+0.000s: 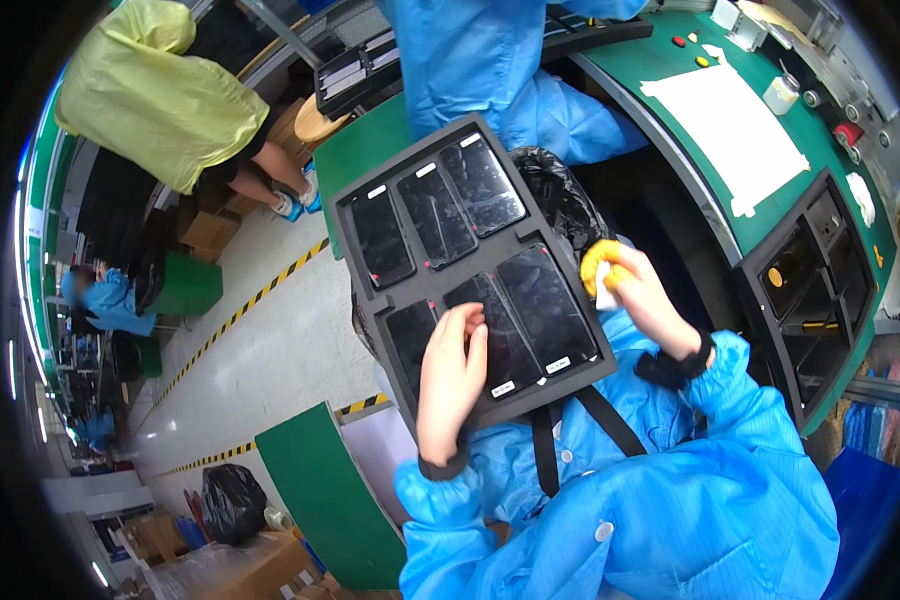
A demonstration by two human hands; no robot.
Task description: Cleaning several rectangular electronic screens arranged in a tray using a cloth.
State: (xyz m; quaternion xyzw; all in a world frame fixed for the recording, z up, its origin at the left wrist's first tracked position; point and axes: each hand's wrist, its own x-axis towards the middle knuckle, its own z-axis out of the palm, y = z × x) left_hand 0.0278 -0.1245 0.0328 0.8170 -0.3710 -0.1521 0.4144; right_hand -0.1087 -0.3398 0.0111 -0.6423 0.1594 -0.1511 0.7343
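A black foam tray (378,318) lies in front of me, with several dark glossy screen panels in its slots, each with a small white label. My left hand (454,370) is over the near row, between the near left panel (410,335) and the near middle panel (505,350). Its fingers are slightly bent, the thumb stands apart, and nothing shows in its grasp. Just off the tray's right side, my right hand (638,290) wears yellow finger cots (600,258) and pinches a small white wipe (604,290). The near right panel (550,305) is closest to it.
To the right, a green bench (660,75) carries a white sheet (730,130), a small bottle (781,94) and another black tray (805,290). A person in blue (470,70) is directly ahead; one in yellow (160,100) stands far left. A black bag (560,195) hangs beside my tray.
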